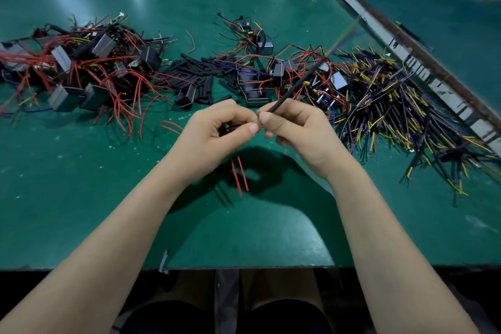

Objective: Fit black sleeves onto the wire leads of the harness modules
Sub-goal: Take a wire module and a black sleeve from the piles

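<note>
On a green worktop (81,171), a heap of red-wired modules (81,68) lies far left, loose black sleeves (189,73) at centre. Above the near middle, the left hand (214,138) curls its grip around red leads (240,171) that hang below it; the right hand (295,130) pinches a long black cable (298,84). Yellow-tipped black cables (401,106) sprawl far right.

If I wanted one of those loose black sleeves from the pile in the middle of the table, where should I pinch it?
Probably a black sleeve at the pile's near edge, pinched across its middle from above. It lies flat and apart from the rest, with bare green table around it, so fingers would have room either side.
</note>
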The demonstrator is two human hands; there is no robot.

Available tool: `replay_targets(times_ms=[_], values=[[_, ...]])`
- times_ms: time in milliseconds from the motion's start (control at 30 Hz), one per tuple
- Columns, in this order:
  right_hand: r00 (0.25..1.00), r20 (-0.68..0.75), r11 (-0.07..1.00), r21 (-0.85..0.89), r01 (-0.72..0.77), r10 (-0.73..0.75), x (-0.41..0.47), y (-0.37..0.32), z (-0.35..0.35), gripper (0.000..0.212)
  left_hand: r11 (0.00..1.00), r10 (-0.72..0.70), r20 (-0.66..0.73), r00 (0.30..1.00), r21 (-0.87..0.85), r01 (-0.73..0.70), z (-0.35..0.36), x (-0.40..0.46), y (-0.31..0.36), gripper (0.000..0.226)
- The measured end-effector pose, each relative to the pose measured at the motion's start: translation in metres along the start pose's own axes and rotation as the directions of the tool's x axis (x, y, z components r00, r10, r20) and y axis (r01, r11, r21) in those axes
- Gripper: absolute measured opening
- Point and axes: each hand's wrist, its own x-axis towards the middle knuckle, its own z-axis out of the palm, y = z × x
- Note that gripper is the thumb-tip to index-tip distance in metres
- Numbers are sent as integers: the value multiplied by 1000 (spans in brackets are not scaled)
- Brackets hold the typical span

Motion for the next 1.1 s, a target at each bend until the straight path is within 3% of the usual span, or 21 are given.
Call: replay_targets(times_ms=[167,433,633,767,933,1100], values=[[996,-21,967,240,-79,87,3,1,0,7,997,-17,72,997,-80,23,1,0,2,9],[996,-85,972,231,35,-16,4,5,8,3,999,-23,-43,999,-48,21,2,-1,1,10],[985,-169,990,138,6,18,4,4,15,17,985,11,-284,959,168,38,15,-3,0,7],[986,-155,985,170,-33,60,3,6,17,23,942,96,-338,936,335,24,20,-4,-2,12],[970,-232,978,207,-28,76,7,5,9,25,984,-20,-266,964,168,66,13,2,-1,7],[921,-347,952,298,-70,176,10,7,1,21,944,-42,-178,983,315,97,-3,1,-7,29]])
